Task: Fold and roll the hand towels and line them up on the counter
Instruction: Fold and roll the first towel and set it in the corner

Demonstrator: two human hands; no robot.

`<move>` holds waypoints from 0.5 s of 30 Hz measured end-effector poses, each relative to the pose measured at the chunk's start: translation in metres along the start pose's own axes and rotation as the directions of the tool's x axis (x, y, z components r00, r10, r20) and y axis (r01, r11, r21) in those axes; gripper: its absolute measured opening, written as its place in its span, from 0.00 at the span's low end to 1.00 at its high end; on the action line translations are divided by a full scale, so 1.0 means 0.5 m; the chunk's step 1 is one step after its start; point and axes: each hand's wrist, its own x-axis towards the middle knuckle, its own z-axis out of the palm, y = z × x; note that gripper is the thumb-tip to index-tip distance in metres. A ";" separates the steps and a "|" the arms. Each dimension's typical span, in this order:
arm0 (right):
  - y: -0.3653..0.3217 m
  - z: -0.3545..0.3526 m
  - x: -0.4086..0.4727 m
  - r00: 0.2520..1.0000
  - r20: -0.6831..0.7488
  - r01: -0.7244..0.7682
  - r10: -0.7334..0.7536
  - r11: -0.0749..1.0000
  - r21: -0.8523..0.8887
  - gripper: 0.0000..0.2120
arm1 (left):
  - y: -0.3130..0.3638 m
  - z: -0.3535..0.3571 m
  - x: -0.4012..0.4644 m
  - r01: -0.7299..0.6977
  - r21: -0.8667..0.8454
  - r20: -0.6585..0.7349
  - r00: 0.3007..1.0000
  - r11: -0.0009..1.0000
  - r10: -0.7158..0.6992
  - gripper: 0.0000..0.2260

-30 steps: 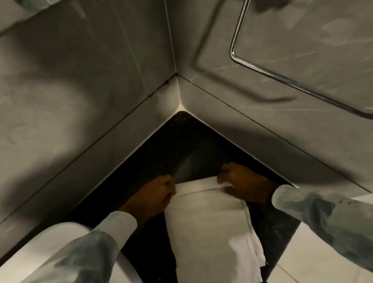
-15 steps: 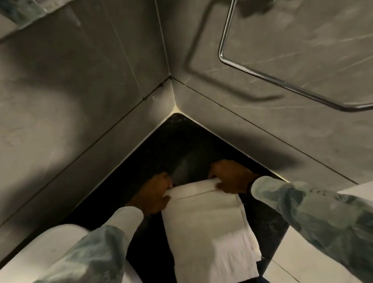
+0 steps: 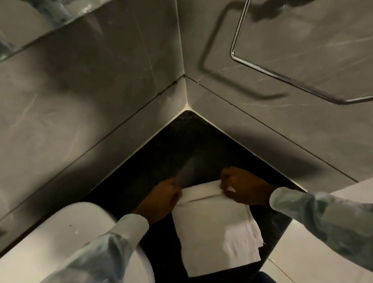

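In the head view, a folded white hand towel [image 3: 214,231] lies flat on the black counter [image 3: 181,147] in the corner where the two grey tiled walls meet, with its long axis running from the person straight away toward that corner. Its far end is turned over into a short roll lying crosswise. The left hand [image 3: 162,199] pinches the left end of that roll and the right hand [image 3: 243,187] pinches the right end, fingers curled onto the cloth, so both hands sit at the far edge, equally near. The unrolled length lies on the near side of the fingers, so the roll probably has to come toward the body. A white basin [image 3: 59,252] sits just left of the towel.
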 end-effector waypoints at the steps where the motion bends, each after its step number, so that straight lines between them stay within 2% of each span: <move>1: -0.003 -0.018 0.008 0.997 0.025 -0.077 0.075 0.992 0.102 0.09 | -0.005 -0.004 0.007 0.105 -0.049 0.013 0.994 0.993 -0.104 0.08; 3: 0.000 -0.037 0.027 0.971 0.059 -0.239 0.231 0.945 0.223 0.07 | -0.006 -0.006 0.023 0.210 -0.123 0.053 0.977 0.970 -0.205 0.12; 4: 0.002 -0.039 0.037 0.958 0.067 -0.285 0.277 0.931 0.229 0.07 | -0.008 -0.003 0.029 0.229 -0.132 0.075 0.973 0.964 -0.220 0.15; 7: -0.005 -0.035 0.058 0.920 0.198 -0.375 0.338 0.906 0.195 0.20 | -0.006 0.003 0.033 0.287 -0.073 0.141 0.951 0.955 -0.275 0.16; 10: -0.008 -0.024 0.051 0.919 0.253 -0.340 0.303 0.933 0.117 0.20 | -0.010 0.006 0.027 0.320 -0.052 0.151 0.939 0.946 -0.309 0.15; 13: -0.027 -0.012 0.021 0.931 0.213 -0.320 0.298 0.944 0.080 0.17 | 0.010 0.020 0.010 0.276 0.003 0.154 0.950 0.961 -0.273 0.21; 15: -0.051 -0.003 -0.007 0.975 0.098 -0.199 0.202 0.979 -0.036 0.15 | 0.031 0.038 -0.001 0.207 0.126 0.008 0.978 0.970 -0.210 0.24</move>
